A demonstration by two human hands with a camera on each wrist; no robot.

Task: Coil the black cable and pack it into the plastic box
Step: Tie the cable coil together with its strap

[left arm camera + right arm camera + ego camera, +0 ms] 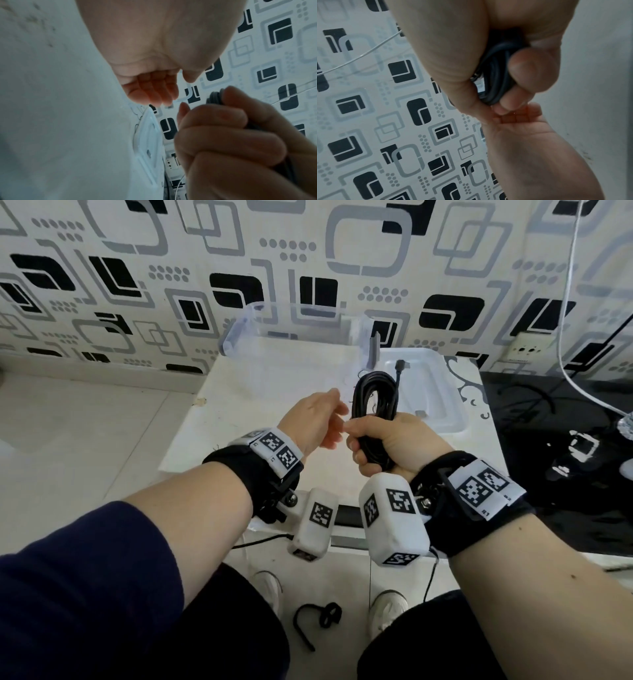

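My right hand grips the black cable, wound into an upright coil above the white table. One plug end sticks up from the coil. In the right wrist view the fingers curl round the cable strands. My left hand hovers just left of the coil, fingers relaxed and holding nothing; its fingers show bare in the left wrist view, with the right fist below them. The clear plastic box stands open at the table's far edge, by the wall.
The box's white lid lies flat right of the box, behind the coil. A black strap lies on the floor between my shoes. A dark surface with cables is to the right, and a white cord hangs along the patterned wall.
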